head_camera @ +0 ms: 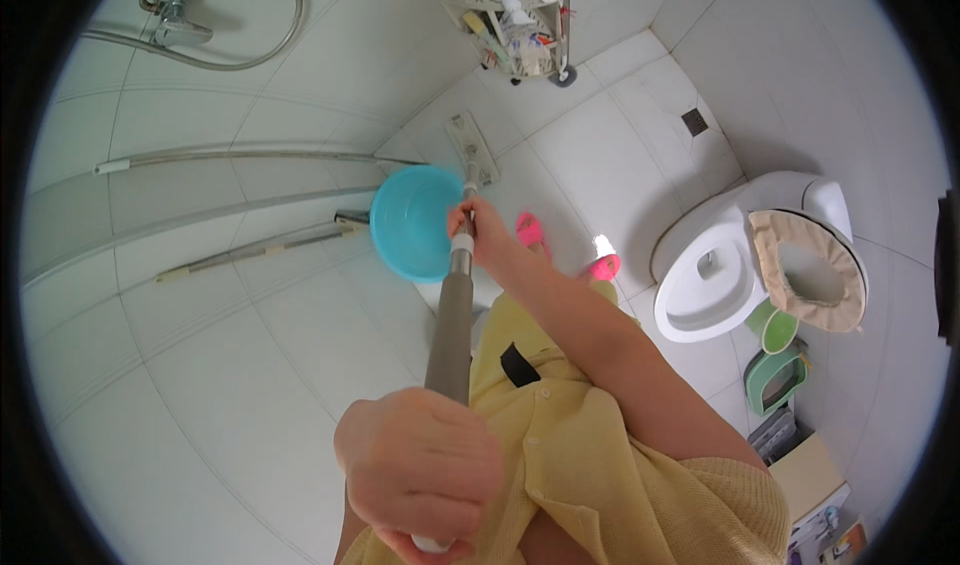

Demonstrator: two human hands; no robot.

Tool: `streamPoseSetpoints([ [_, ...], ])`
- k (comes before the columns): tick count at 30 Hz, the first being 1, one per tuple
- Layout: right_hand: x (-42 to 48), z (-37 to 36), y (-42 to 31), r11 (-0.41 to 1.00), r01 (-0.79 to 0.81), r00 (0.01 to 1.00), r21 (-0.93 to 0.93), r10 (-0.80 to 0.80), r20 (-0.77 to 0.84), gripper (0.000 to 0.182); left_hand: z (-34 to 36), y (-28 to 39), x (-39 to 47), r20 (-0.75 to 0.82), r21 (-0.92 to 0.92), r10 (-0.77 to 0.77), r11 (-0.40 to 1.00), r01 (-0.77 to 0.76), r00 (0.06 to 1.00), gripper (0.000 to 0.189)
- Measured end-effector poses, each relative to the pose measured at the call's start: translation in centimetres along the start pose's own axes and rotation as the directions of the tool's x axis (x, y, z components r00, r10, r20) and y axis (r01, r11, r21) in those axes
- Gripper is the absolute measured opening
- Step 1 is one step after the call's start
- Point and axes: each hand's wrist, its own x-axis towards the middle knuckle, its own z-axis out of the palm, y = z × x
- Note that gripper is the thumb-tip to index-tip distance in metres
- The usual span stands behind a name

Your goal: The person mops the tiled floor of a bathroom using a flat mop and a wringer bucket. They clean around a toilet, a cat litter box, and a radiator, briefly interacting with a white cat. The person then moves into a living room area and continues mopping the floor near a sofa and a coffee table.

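Observation:
A flat mop (pixel 455 325) slants down and away from me, its white rectangular head (pixel 484 161) lying on the tiled floor near the wall. My left hand (pixel 416 467) is closed round the top end of its grey handle, close to the camera. Farther down the pole, my right hand (pixel 472 227) grips the metal tube. A blue plastic basin (pixel 412 224) stands just left of the right hand, partly hidden by it and the pole. The basin's inside is visible, but I cannot tell whether it holds water.
Long poles (pixel 255 155) lean along the left wall, below a shower mixer (pixel 180 32) with its hose. A wheeled rack (pixel 517 17) holds bottles. On the right are a toilet (pixel 705 295) with raised seat, a green bin (pixel 780 331) and a green tub (pixel 776 377). Pink slippers (pixel 529 229) are on my feet.

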Motion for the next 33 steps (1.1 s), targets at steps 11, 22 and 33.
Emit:
streamPoseSetpoints([
  [11, -7.6, 0.1, -6.9, 0.96, 0.279, 0.947, -0.038, -0.281, -0.154, 0.011, -4.0, -1.3, 0.5, 0.137, -0.32, 0.221, 0.932, -0.169, 0.966, 0.018],
  [22, -18.2, -7.9, -18.4, 0.823, 0.488, 0.824, -0.292, -0.545, -0.159, 0.01, 13.9, -3.5, -3.0, -0.386, -0.144, -0.107, 0.988, 0.055, 0.916, 0.016],
  [33, -28.5, -12.8, -1.6, 0.904, -0.181, 0.941, -0.386, 0.045, -0.335, 0.008, 24.6, 10.5, 0.9, -0.366, 0.287, 0.33, 0.929, -0.232, 0.87, 0.034],
])
